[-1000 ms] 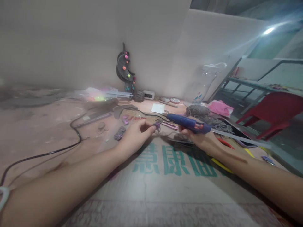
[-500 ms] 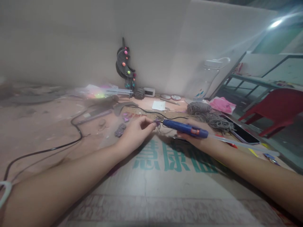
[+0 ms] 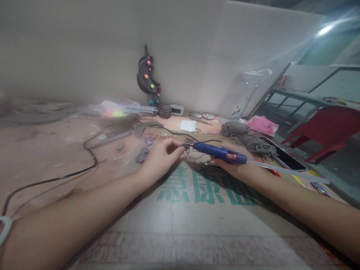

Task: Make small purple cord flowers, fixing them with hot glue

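Observation:
My right hand (image 3: 227, 159) is wrapped round a blue hot glue gun (image 3: 215, 150), with a long clear glue stick (image 3: 287, 170) sticking out of its back end. The gun's metal nozzle points left and meets a small purple piece (image 3: 185, 146). Between thumb and fingertips, my left hand (image 3: 165, 153) pinches that piece, which is too small to make out fully. A grey-purple bunch of yarn (image 3: 142, 154) lies just left of my left hand, with small purple bits (image 3: 148, 140) beyond it. Under both hands is a sheet with green printed characters (image 3: 188, 187).
A black cord (image 3: 56, 178) crosses the table at left. Grey yarn (image 3: 236, 129), a pink cloth or bag (image 3: 263, 125), a phone (image 3: 287, 155) and a clear bottle (image 3: 243, 97) stand or lie at right. Against the wall leans a grey crescent with coloured balls (image 3: 146, 75).
The view has shifted very slightly. Both hands, the glue gun and the purple piece keep nearly the same positions, with the nozzle still at the piece.

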Tool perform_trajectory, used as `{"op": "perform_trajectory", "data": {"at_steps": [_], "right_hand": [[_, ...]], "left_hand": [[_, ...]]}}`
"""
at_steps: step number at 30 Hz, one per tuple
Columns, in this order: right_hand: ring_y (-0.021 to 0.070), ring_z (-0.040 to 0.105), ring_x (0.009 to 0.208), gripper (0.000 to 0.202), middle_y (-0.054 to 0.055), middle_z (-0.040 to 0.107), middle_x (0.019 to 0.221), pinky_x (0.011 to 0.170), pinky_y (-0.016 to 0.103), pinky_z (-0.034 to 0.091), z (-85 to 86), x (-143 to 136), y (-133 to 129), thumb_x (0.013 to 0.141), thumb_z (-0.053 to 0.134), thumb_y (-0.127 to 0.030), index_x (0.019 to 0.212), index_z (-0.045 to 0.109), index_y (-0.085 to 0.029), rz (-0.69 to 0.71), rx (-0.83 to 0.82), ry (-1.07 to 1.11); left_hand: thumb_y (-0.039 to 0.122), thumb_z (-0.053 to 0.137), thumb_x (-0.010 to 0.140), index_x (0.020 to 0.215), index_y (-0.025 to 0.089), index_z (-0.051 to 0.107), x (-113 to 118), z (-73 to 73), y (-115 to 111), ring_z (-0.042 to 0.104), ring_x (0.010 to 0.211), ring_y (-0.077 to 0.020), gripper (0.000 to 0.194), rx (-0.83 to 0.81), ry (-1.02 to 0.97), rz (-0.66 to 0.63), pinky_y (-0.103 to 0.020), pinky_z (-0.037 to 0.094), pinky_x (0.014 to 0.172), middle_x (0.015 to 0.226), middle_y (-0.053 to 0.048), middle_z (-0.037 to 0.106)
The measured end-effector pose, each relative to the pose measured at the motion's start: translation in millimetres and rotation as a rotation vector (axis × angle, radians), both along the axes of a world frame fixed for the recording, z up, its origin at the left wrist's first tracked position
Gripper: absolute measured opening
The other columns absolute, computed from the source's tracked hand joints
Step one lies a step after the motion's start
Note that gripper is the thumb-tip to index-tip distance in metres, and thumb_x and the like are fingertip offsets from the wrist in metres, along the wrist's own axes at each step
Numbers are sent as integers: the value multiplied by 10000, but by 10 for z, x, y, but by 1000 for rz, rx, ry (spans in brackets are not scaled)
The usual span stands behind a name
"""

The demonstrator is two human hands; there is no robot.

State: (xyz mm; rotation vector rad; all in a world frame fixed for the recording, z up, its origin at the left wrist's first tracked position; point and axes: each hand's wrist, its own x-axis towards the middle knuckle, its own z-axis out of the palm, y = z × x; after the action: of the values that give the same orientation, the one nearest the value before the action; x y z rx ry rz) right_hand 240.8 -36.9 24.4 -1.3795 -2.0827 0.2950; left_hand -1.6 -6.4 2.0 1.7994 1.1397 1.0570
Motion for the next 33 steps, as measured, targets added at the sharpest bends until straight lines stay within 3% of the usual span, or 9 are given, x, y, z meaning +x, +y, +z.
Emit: {"op": "perform_trajectory", "data": {"at_steps": [5,10,33], "right_hand": [[190,627,704,172,27,697,793,624,283,467,7,-10,0,766,661,-363,850,655,-213,24,20,30],[157,588,629,179,13,658,718,577,256,433,13,-22,-19,765,664,-374,755,620,-201,26,45,-23],[141,520,578,209,-4,596,647,541,251,366,-55,30,30,784,650,-397,726,583,-208,14,123,-91]], "left_hand": [[363,588,847,817,176,612,8,7,-9,605,791,-177,191,-12,-4,-2,-285,428,719,841,-21,672],[346,592,844,815,172,612,9,14,-17,599,768,-168,178,-18,-19,-15,-273,423,698,826,-18,672],[361,596,844,816,174,607,9,7,-8,604,778,-167,189,-21,-12,-17,-280,427,714,828,-15,669]]}}
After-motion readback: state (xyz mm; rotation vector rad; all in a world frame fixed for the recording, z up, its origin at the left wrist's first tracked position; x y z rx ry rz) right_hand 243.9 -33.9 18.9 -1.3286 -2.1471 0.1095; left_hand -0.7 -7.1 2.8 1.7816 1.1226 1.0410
